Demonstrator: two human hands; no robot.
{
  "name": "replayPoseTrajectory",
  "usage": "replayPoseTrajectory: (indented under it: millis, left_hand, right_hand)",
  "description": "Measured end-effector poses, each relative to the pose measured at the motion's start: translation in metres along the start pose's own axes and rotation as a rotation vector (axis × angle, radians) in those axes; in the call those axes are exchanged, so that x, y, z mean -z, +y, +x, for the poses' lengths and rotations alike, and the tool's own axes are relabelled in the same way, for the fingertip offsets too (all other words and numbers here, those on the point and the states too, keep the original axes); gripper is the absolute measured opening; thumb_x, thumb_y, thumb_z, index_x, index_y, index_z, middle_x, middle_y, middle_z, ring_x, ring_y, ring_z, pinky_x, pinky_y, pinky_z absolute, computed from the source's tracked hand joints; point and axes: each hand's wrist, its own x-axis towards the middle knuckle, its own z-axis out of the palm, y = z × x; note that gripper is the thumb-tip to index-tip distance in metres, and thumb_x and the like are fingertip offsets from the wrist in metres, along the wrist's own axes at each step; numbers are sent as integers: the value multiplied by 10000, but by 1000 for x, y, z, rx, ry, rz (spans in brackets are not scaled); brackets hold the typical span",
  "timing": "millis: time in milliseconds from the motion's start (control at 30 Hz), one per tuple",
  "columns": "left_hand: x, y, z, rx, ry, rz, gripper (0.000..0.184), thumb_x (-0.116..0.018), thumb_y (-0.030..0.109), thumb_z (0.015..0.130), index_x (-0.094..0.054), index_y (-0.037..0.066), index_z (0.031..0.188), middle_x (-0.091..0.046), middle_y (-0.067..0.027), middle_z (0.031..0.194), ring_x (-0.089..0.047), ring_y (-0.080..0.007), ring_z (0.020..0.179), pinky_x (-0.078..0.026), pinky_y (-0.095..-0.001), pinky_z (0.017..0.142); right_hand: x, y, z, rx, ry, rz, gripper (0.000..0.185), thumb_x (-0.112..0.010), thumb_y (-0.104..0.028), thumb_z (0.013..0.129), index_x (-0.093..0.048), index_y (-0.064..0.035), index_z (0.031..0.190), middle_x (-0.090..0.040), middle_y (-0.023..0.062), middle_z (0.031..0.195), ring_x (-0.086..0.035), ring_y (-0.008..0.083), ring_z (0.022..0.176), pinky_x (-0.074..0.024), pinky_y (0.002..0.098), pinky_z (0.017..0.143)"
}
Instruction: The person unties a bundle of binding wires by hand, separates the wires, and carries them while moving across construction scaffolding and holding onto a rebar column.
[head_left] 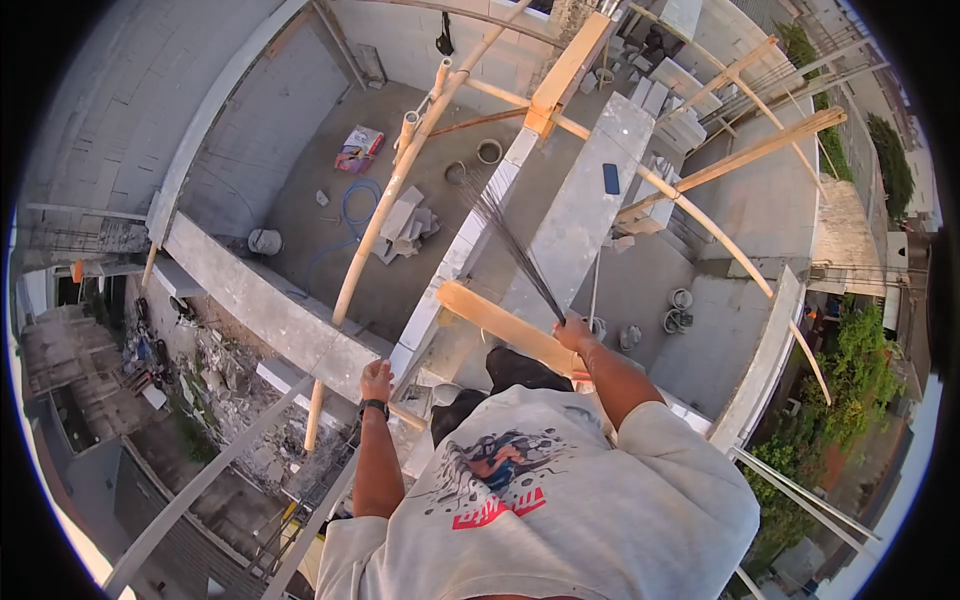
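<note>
My right hand [573, 332] is closed around one end of a bundle of thin dark wires [520, 255], which fans out forward and to the left over the gap. Below the wires a wooden plank [505, 322] lies across, its near end close to my right forearm. My left hand [377, 381] is raised at the inner end of a curved grey ledge [270, 300], with a dark watch on the wrist. Its fingers look partly curled, and I cannot make out whether they hold or touch anything.
Bamboo poles [385, 205] cross the work area. A wide grey slab [585, 190] carries a phone [611, 179]. On the floor far below stand buckets [489, 151], broken blocks [405, 225] and a bag [360, 149]. A white block wall [465, 240] runs forward.
</note>
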Motion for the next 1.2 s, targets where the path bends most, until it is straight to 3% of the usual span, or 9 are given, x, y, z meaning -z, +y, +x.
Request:
replayPoseTrajectory:
  millis: [133, 233, 300, 433, 700, 767, 833, 967, 1200]
  left_hand:
    - [-31, 19, -1, -69, -15, 217, 482, -745, 356, 850, -602, 37, 1182, -699, -130, 1019, -685, -232, 861, -537, -360, 699]
    - [-59, 35, -4, -226, 11, 602, 519, -774, 366, 798, -629, 2, 1138, -715, -196, 1025, -685, -338, 990, -520, -412, 876]
    - [-76, 49, -9, -210, -46, 780, 531, -782, 369, 785, -630, 19, 1154, -719, -179, 1017, -679, -337, 1000, -520, -428, 882]
    - [-98, 84, -7, -238, -154, 785, 561, -765, 406, 793, -632, 9, 1167, -710, -188, 1075, -675, -315, 1038, -516, -413, 912]
    - [-118, 150, -9, -404, -79, 583, 752, -764, 318, 817, -400, 15, 1400, -702, -207, 1081, -668, -341, 1049, -508, -422, 928]
    - [-122, 138, 11, -515, -35, 584, 745, -750, 290, 846, -363, 26, 1424, -700, -188, 1032, -696, -300, 931, -549, -394, 814]
    - [-127, 127, 36, -374, -127, 28, 719, -733, 296, 875, -352, 39, 1428, -678, -147, 961, -683, -213, 774, -552, -331, 650]
    - [-132, 125, 53, -159, -69, -212, 722, -739, 344, 882, -350, 32, 1404, -671, -145, 969, -665, -188, 676, -539, -319, 531]
    - [-142, 132, 41, -149, -160, 6, 705, -701, 401, 894, -371, 56, 1413, -687, -118, 1008, -658, -169, 664, -516, -290, 520]
  right_hand:
    - [7, 18, 0, -67, 60, 51, 404, -627, -370, 854, -667, 31, 871, -693, 249, 885, -699, 361, 830, -528, 457, 739]
    - [22, 18, -3, -219, -119, 81, 403, -614, -374, 886, -684, -2, 1022, -698, 246, 993, -670, 378, 1011, -512, 449, 876]
    - [33, 15, -11, -221, -128, 147, 399, -617, -377, 885, -684, -4, 1009, -705, 226, 933, -693, 356, 917, -525, 440, 837]
    - [53, 3, -29, -258, -150, 233, 400, -614, -382, 894, -674, 4, 979, -706, 164, 786, -705, 288, 643, -549, 406, 708]
    - [38, 35, -55, -382, -88, 392, 459, -593, -403, 921, -660, 39, 1023, -694, 172, 810, -712, 264, 626, -560, 380, 638]
    - [35, 40, -60, -402, -91, 403, 464, -593, -401, 924, -657, 47, 1030, -692, 179, 814, -713, 266, 628, -562, 382, 629]
    - [35, 40, -72, -454, -36, 459, 407, -633, -369, 900, -624, 34, 846, -630, 132, 668, -685, 264, 580, -559, 373, 549]
    - [10, 73, -76, -394, -17, 566, 400, -618, -339, 912, -633, 62, 905, -642, 131, 758, -703, 256, 684, -563, 393, 557]
    - [2, 84, -86, -450, -45, 591, 354, -585, -285, 924, -653, 54, 997, -682, 165, 876, -699, 253, 743, -559, 377, 587]
